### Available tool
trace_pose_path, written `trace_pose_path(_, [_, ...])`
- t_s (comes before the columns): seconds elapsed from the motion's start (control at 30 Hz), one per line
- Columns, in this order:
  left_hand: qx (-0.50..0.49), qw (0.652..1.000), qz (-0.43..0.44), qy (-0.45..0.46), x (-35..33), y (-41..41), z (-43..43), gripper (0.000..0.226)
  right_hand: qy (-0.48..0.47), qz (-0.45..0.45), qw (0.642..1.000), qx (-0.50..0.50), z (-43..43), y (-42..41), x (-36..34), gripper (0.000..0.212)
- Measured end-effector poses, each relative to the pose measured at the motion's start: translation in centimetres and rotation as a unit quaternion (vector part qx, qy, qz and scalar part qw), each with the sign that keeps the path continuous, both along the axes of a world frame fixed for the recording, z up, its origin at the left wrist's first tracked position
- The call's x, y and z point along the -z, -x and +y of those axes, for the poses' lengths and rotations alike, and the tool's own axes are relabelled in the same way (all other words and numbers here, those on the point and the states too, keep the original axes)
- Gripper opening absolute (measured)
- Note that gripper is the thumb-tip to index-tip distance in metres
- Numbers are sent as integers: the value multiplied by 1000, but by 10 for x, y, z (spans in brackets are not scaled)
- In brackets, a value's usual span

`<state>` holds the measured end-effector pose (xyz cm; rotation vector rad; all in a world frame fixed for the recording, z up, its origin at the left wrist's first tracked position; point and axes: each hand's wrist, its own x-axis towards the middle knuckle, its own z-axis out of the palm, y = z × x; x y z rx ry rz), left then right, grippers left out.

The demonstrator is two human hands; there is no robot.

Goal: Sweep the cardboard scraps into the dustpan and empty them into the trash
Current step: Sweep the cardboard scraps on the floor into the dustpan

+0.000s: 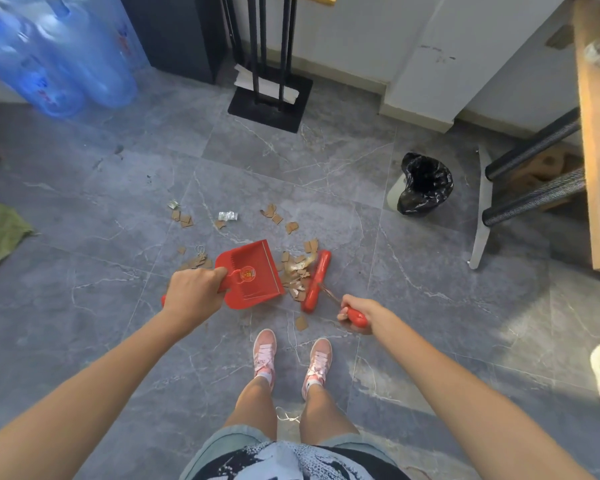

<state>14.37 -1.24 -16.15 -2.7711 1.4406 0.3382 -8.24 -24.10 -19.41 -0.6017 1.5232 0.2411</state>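
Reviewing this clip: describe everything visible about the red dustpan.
The dustpan looks like glossy red plastic: a flat trapezoid pan with raised side walls, ridges near the handle and a round gold-and-red sticker at the handle's base. The left hand grips its handle; the handle's end shows behind the wrist. Its open edge faces right toward a pile of cardboard scraps. The pan looks empty, low over the grey floor; contact unclear.

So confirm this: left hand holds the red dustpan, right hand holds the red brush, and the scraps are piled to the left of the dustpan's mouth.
Not quite. The head view shows the left hand on the red dustpan and the right hand on the red brush, but the main pile of scraps lies to the dustpan's right, against the brush.
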Motion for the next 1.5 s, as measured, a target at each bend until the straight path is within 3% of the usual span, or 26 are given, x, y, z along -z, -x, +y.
trace_pose_path(0.37, [-68,997,-27,27,-22,-16,8,20,48,45,998,-21,-44,30,-36,28])
trace_pose_path(0.5, [-123,992,-5,16,-36,-12,1,11,61,44,993,-89,-53,10,-52,24])
trace_pose_path(0.77, [-228,973,23,18,-41,-24,3,17,136,40,969,-201,-57,-51,-70,15])
trace_pose_path(1.03, [-255,966,39,16,-37,-59,-10,23,208,27,923,-323,-62,-159,-53,21])
trace_pose_path(1.27, [-290,953,82,3,-33,-100,-20,27,237,60,845,-476,-76,-239,-23,19])
trace_pose_path(1.5, [-295,948,121,-18,-11,-110,-23,26,235,60,818,-521,-83,-272,25,26])
